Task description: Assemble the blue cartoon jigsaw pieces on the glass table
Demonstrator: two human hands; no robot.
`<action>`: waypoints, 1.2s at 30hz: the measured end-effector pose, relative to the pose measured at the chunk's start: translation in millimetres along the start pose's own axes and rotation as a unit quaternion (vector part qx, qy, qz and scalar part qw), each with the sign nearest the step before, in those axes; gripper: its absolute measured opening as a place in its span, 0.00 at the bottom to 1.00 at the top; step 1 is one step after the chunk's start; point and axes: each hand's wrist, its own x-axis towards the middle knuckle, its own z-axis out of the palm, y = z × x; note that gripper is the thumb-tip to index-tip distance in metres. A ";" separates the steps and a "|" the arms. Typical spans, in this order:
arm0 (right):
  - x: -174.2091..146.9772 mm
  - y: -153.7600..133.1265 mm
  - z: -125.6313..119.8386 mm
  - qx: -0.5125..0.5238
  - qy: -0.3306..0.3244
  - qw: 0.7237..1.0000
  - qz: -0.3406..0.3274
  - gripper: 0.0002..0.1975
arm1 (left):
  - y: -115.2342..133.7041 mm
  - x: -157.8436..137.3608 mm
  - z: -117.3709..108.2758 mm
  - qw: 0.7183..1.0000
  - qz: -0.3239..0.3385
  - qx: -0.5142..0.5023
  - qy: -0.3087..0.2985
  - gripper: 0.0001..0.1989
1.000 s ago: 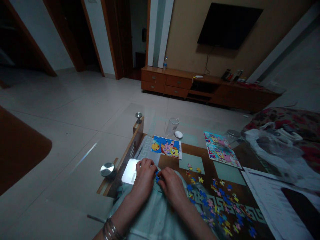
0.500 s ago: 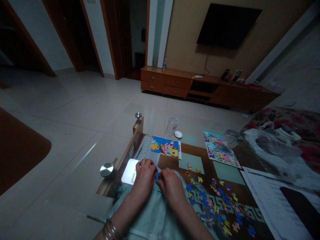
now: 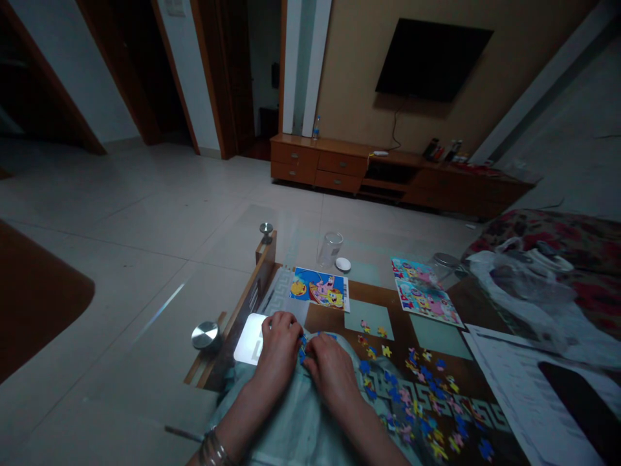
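Close together at the near edge of the glass table, both hands work on small blue jigsaw puzzle pieces (image 3: pixel 303 349). My left hand (image 3: pixel 280 343) has its fingers bent over the pieces from the left. Facing it, my right hand (image 3: pixel 330 362) pinches at them with thumb and fingers. The hands partly cover the pieces, so how they fit together is hidden. Many loose puzzle pieces (image 3: pixel 422 388) in blue, yellow and pink lie scattered to the right. A cartoon picture card (image 3: pixel 320 288) lies flat beyond the hands.
Behind the card stand a clear glass jar (image 3: pixel 331 249) and a white lid (image 3: pixel 343 265). Further right are another cartoon sheet (image 3: pixel 427 294), a second jar (image 3: pixel 444 268), papers (image 3: pixel 504 382), a dark phone-like slab (image 3: pixel 577 401) and a plastic bag (image 3: pixel 528 291). Metal knobs (image 3: pixel 205 336) rise at the left.
The view has shifted slightly. Both hands stay together at the blue pieces, with the right fingers moved a little; a bit more blue shows behind the right hand.
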 end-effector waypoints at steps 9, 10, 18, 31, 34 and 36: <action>-8.6 5.0 1.8 0.019 0.012 1.000 0.016 0.08 | -0.3 -1.5 -0.6 1.000 0.008 -0.002 0.005 0.09; -8.7 5.4 2.1 0.027 0.015 0.999 0.015 0.09 | -0.3 -1.7 -0.7 1.000 0.009 -0.002 0.005 0.09; -8.4 9.8 3.5 0.070 0.025 0.997 0.002 0.13 | -2.6 -2.3 3.1 1.000 0.006 -0.001 0.011 0.10; -8.6 -3.5 6.7 0.018 0.018 1.000 0.007 0.10 | -2.7 -1.0 3.1 1.000 0.010 0.001 0.010 0.10; -7.6 -1.1 1.5 0.008 0.035 0.999 0.006 0.11 | -2.6 -0.9 3.5 1.000 0.011 0.000 0.011 0.10; -7.2 -0.5 0.3 -0.003 0.047 0.999 0.019 0.10 | -2.7 -0.9 3.8 1.000 0.010 0.001 0.011 0.10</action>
